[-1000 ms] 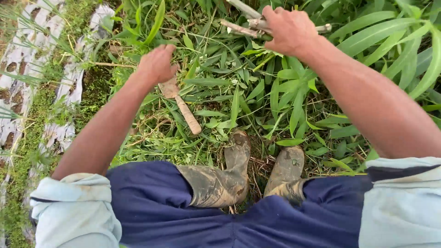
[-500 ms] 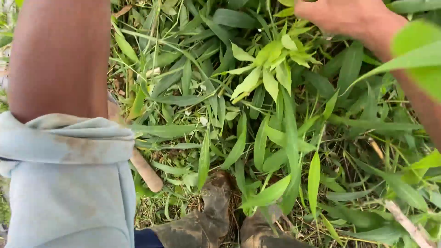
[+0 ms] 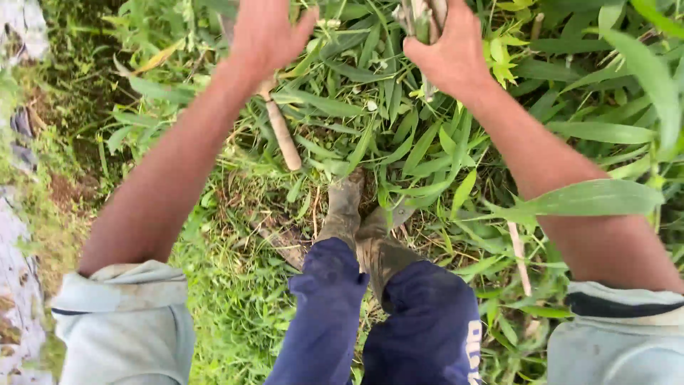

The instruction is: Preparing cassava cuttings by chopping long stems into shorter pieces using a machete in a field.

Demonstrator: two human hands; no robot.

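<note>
Two hands up in the tall green plants

On the far left I saw a strip of pale stones (image 3: 18,271) beside the grass (image 3: 235,299). Next came my left hand (image 3: 267,36), with its thumb spread out. A wooden handle (image 3: 281,132) stuck out from under it and pointed down toward my feet. I could not tell if the fingers were closed round the top of that handle, since the hand hid it. In the middle, my two muddy boots (image 3: 356,221) stood close together in the grass, under dark blue trousers (image 3: 377,321). Right of the boots was my right hand (image 3: 449,53). It was wrapped tight round a bunch of pale stalks (image 3: 424,14) at the top edge. Long green leaves (image 3: 591,199) grew all around, thickest on the far right.
</note>
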